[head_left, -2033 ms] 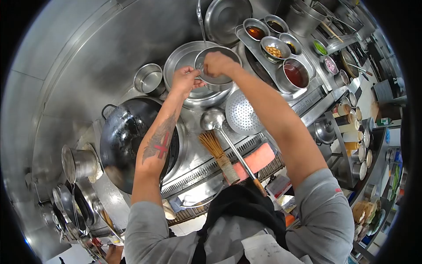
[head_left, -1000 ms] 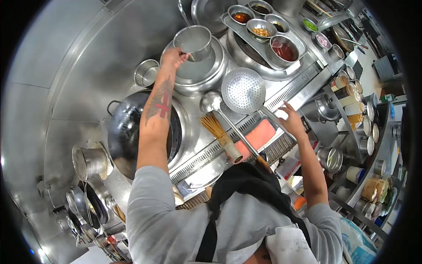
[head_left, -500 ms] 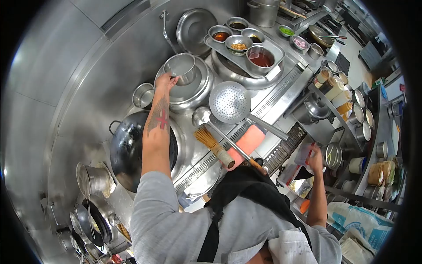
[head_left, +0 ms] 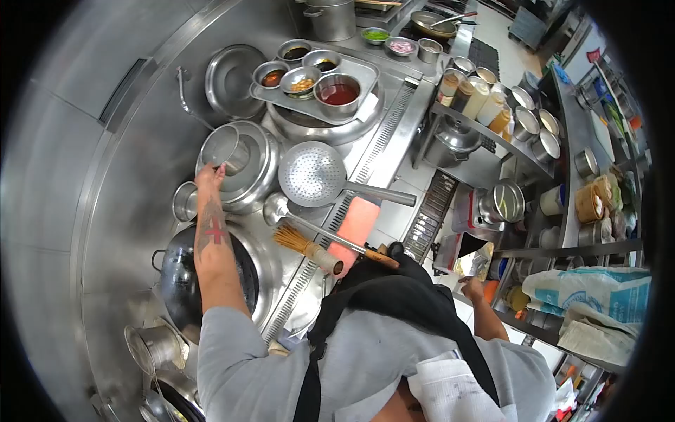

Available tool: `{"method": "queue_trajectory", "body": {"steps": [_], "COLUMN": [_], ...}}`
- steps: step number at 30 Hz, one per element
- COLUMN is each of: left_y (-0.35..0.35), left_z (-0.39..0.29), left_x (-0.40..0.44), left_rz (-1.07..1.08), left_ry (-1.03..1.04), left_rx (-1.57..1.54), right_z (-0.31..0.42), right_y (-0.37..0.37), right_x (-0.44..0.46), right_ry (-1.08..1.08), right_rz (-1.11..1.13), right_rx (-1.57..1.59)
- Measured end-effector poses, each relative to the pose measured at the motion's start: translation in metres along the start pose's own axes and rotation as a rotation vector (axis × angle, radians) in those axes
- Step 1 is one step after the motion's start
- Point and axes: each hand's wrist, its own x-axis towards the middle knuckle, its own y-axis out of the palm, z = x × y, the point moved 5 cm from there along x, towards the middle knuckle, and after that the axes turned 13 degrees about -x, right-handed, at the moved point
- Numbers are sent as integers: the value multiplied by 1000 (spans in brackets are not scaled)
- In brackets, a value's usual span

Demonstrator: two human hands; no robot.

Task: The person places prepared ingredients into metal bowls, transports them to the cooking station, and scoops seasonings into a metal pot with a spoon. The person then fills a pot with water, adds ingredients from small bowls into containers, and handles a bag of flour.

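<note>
My left hand [head_left: 210, 175] is closed on the near rim of a round, deep metal pot [head_left: 235, 156], which sits tilted over a large covered steel pot [head_left: 264, 158]. Low at the right, my right hand [head_left: 473, 288] is beside an open bin with a foil-like packet [head_left: 478, 261] in it. Its fingers look curled, but whether they grip the bin's edge is unclear. Above that bin sits a clear container with a red rim [head_left: 462, 211]. Between my arms lie a perforated skimmer [head_left: 313, 174], a wok ladle [head_left: 276, 209], a bamboo brush [head_left: 306, 247] and a pink cloth [head_left: 355, 226].
A tray [head_left: 369, 77] carries several bowls of sauces and a pot of red liquid. The black wok [head_left: 186, 278] stands under my left forearm. Sauce bottles [head_left: 478, 100] and metal pots crowd the right-hand shelf. A steel lid [head_left: 235, 81] leans on the back wall.
My right hand has come down from the clear container to beside the lower bin. My left hand keeps its hold on the pot. The view has turned, shifting the stove leftward.
</note>
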Motion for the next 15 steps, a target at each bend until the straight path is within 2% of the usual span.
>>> {"method": "queue_trajectory", "body": {"steps": [1, 3, 4, 9, 11, 12, 15], "left_y": [-2, 5, 7, 15, 16, 19, 23], "left_z": [-3, -4, -5, -8, -11, -9, -11], "left_x": [2, -17, -23, -39, -50, -56, -63], "left_rz": [8, -13, -5, -44, -45, -40, 21], "left_ry": [-1, 68, 70, 126, 146, 156, 158], "left_rx": [-21, 21, 63, 82, 42, 4, 6], "right_z": [-4, -23, -12, 21, 18, 16, 24], "right_y": [11, 44, 37, 17, 21, 20, 5], "right_x": [8, 42, 37, 34, 37, 35, 17], "right_ry": [-16, -165, -103, -300, -250, -320, -249], "right_rz": [2, 1, 67, 24, 66, -5, 2], "right_rx": [-2, 267, 366, 277, 417, 281, 217]}}
